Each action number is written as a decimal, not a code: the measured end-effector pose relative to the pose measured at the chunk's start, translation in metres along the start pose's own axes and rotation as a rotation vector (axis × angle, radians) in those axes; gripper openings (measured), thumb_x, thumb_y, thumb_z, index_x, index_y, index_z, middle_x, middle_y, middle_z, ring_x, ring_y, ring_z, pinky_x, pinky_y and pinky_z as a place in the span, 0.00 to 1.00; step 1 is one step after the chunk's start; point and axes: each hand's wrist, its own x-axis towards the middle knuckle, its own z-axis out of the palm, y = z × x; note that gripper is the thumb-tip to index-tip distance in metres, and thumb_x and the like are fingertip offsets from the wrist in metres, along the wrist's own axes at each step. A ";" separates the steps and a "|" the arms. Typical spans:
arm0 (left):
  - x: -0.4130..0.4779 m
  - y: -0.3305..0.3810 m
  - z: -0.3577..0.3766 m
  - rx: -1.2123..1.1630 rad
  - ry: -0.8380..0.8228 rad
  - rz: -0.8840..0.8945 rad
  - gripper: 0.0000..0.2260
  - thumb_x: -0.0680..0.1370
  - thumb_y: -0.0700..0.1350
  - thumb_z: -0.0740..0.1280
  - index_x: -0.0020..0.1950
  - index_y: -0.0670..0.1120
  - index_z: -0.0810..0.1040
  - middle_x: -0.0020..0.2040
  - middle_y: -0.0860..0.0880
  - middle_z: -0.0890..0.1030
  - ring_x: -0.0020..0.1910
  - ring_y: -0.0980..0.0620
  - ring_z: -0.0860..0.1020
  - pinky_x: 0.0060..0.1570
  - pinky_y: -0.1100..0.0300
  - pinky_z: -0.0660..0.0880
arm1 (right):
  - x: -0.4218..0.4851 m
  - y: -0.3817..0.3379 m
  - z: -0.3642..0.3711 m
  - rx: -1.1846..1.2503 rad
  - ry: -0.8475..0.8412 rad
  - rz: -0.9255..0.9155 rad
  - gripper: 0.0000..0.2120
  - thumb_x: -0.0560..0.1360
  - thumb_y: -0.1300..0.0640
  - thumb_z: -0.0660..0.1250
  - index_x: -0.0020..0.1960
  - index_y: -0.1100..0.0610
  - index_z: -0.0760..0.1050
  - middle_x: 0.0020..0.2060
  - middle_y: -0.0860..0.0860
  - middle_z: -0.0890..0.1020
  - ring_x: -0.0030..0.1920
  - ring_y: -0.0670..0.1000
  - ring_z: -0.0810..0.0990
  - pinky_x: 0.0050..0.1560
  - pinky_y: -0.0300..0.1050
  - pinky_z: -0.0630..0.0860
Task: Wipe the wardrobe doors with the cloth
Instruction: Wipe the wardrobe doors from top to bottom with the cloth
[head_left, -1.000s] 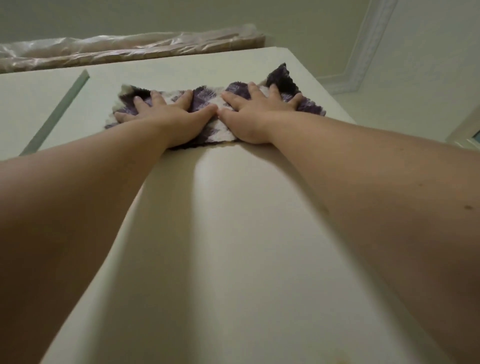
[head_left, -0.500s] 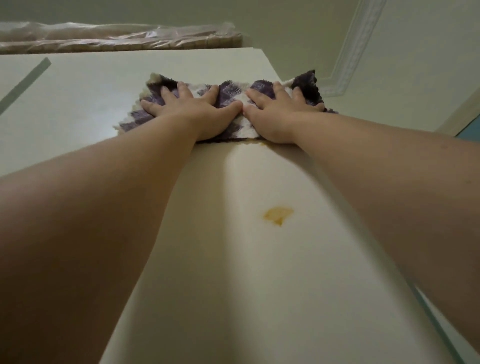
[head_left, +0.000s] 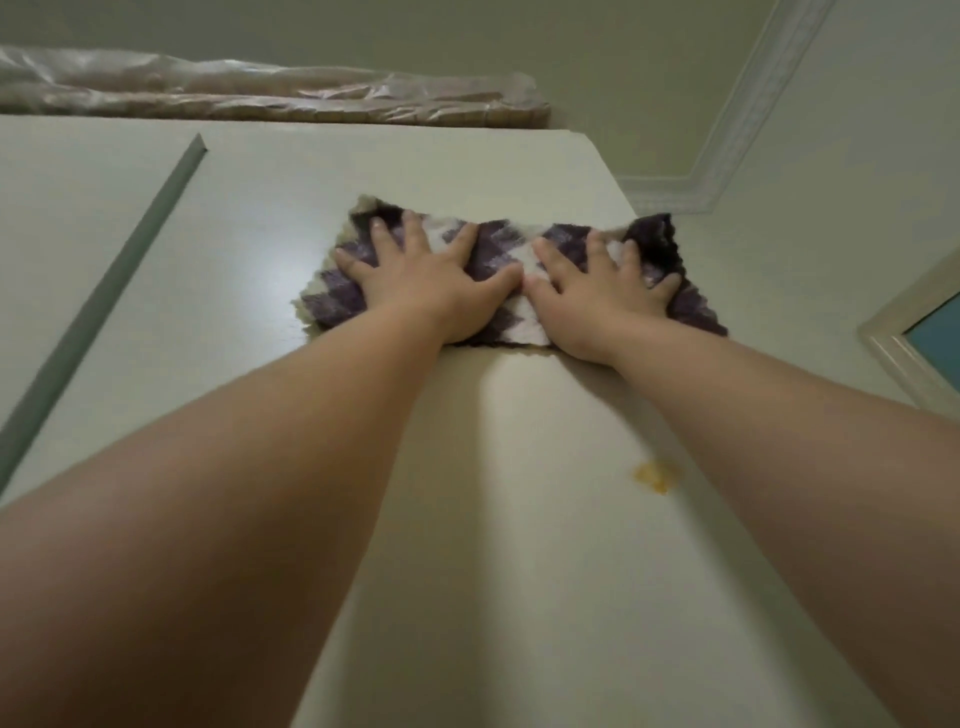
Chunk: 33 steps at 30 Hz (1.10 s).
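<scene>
We press both palms flat on the cloth (head_left: 501, 270), high on the pale wardrobe door (head_left: 519, 519). Our left hand (head_left: 431, 283) and right hand (head_left: 597, 299) lie side by side, thumbs nearly touching, fingers spread wide; neither grip closes around anything, the cloth is only pinned under them. The cloth is purple and white, spread sideways, and its right corner reaches the door's right edge. To the left there is bare door up to the grey strip (head_left: 104, 296) that runs slanting. Above the cloth a band of door stays free below the top edge, where a plastic-wrapped bundle (head_left: 270, 96) lies on the wardrobe. Below our right wrist, well apart from the cloth, sits a yellow stain (head_left: 655, 475).
</scene>
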 end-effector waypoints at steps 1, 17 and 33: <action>0.000 -0.016 -0.003 -0.004 0.004 -0.029 0.34 0.70 0.74 0.46 0.74 0.64 0.48 0.78 0.46 0.44 0.75 0.39 0.41 0.66 0.31 0.40 | -0.002 -0.015 0.000 0.012 -0.003 -0.032 0.24 0.79 0.38 0.41 0.74 0.36 0.43 0.77 0.51 0.42 0.75 0.60 0.39 0.67 0.72 0.38; -0.112 -0.170 -0.015 0.031 -0.002 -0.364 0.33 0.69 0.74 0.43 0.73 0.66 0.44 0.78 0.48 0.44 0.76 0.42 0.42 0.69 0.35 0.41 | -0.090 -0.151 0.030 0.014 -0.027 -0.386 0.25 0.78 0.36 0.41 0.74 0.36 0.43 0.76 0.52 0.42 0.75 0.59 0.39 0.65 0.72 0.34; -0.109 -0.078 -0.004 -0.003 0.015 -0.251 0.33 0.72 0.72 0.45 0.75 0.62 0.45 0.77 0.42 0.42 0.75 0.36 0.40 0.67 0.33 0.38 | -0.075 -0.062 0.020 -0.003 0.003 -0.276 0.27 0.75 0.31 0.42 0.73 0.33 0.46 0.77 0.48 0.44 0.75 0.55 0.40 0.67 0.71 0.36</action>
